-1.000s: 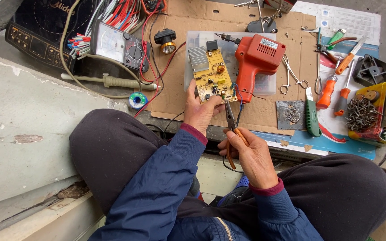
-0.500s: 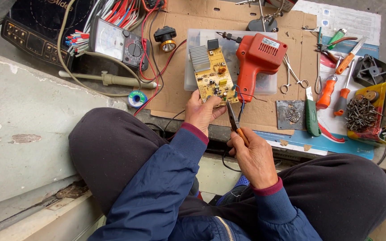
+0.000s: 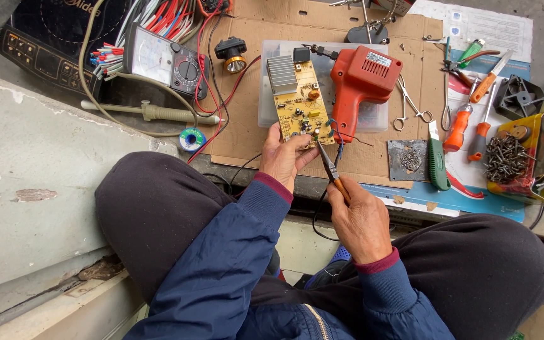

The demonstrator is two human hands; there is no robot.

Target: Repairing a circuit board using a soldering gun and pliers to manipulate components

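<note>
My left hand [image 3: 286, 157] grips the near edge of a yellow circuit board [image 3: 299, 104] with a silver heat sink at its far end, held over a clear plastic box [image 3: 266, 94]. My right hand [image 3: 359, 219] holds a slim probe [image 3: 331, 170] with an orange grip and a black cable. Its dark tip touches the board's lower right corner, beside some loose wires. Both arms are in blue sleeves with maroon cuffs, above my dark trousers.
An orange soldering gun [image 3: 360, 82] lies right of the board on cardboard [image 3: 240, 138]. An analog multimeter [image 3: 165, 63], headlamp [image 3: 233, 55], solder spool [image 3: 191, 138], forceps [image 3: 409, 104], screwdrivers [image 3: 467, 119], a green-handled knife [image 3: 437, 164] and a yellow tray of screws [image 3: 514, 157] surround it.
The probe in my right hand has tilted and its tip moved up onto the board's lower right corner. My left hand keeps its hold on the board.
</note>
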